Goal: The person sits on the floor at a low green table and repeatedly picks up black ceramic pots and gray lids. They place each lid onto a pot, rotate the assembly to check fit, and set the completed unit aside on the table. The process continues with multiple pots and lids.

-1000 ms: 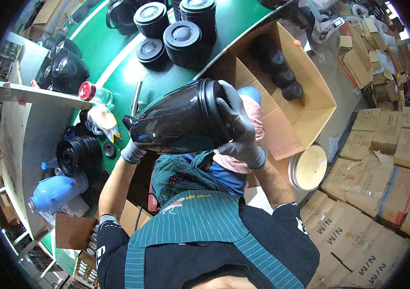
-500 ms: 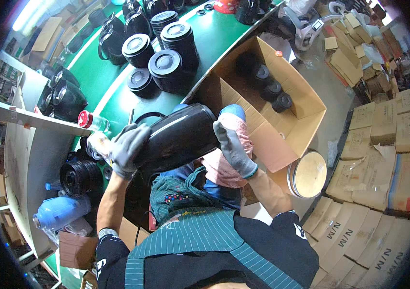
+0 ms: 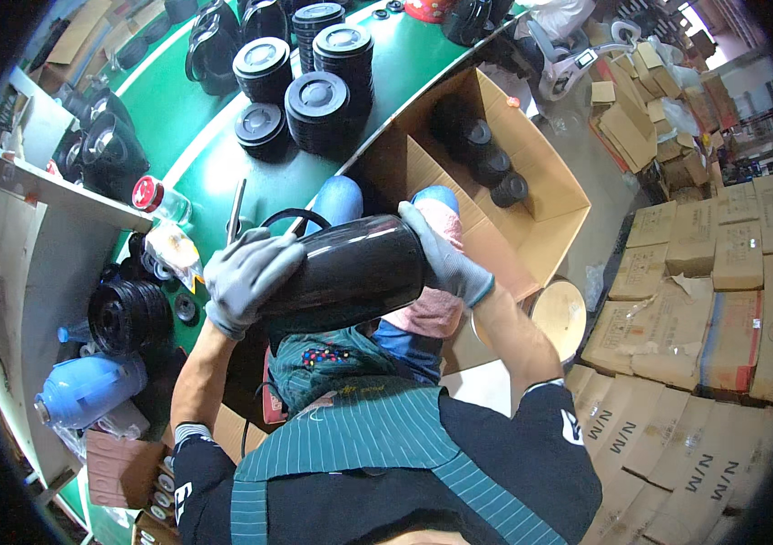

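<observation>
1. The left hand [image 3: 246, 282], in a grey glove, is wrapping its grip around one end of a black jug [image 3: 350, 272], fingers spread over the shiny body.
2. The right hand [image 3: 445, 259], gloved the same way, is closing its grip on the jug's other end, palm pressed flat against it.
3. The jug is lying on its side between the two grips, above the person's lap, with a thin black handle loop [image 3: 286, 218] arching up just beyond the left grip.
4. Beyond both grips, the green table [image 3: 177, 118] is carrying stacks of black lids [image 3: 318, 100] and more black jugs [image 3: 214, 50].
5. Just past the right grip, an open carton [image 3: 531, 209] is holding a row of black parts [image 3: 486, 163].
6. Left of the left grip, a red-capped bottle [image 3: 159, 198] is lying at the table's edge, and a blue jug [image 3: 87, 391] is resting lower down.
7. Well right of the right grip, closed boxes [image 3: 704, 300] are piling up on the floor.
</observation>
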`<state>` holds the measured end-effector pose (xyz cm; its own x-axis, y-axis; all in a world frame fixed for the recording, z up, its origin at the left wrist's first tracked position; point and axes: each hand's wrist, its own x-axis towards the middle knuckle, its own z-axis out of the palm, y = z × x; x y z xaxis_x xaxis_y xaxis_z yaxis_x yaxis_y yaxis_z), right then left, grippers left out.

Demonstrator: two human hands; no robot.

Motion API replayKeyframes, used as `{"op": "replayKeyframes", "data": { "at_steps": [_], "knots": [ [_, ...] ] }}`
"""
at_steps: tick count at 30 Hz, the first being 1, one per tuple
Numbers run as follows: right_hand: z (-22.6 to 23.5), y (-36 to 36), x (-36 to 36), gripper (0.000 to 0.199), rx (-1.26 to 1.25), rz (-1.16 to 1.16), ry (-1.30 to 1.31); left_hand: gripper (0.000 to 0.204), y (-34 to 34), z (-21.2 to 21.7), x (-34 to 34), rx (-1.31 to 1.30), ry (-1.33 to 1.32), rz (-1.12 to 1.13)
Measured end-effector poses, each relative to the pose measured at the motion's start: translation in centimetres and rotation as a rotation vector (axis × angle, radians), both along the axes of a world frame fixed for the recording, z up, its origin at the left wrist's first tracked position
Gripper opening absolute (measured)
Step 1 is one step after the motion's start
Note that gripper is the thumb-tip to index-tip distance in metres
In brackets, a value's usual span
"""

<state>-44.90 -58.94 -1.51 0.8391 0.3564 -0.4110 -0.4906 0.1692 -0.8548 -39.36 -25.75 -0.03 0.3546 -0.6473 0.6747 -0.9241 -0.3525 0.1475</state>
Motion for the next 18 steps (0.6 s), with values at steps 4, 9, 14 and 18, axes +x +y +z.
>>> {"op": "replayKeyframes", "data": {
  "at_steps": [4,9,14,18],
  "knots": [
    [1.3,-0.3,-2.8,0.080,-0.249,0.035,-0.166,0.038,2.8,-5.2,0.1,-0.297,0.979,0.145],
    [0.1,4.4,-2.2,0.101,-0.337,-0.088,-0.977,0.037,3.7,-15.3,-2.8,-0.608,1.356,-0.044],
    [-4.9,3.4,-0.6,0.069,0.196,-0.216,0.278,0.044,3.0,-1.0,-0.2,-0.030,0.106,-0.011],
    [0.0,2.6,-3.0,0.088,-0.201,-0.111,-0.161,0.039,3.9,-5.8,-0.3,-0.386,1.002,0.093]
  ]
}}
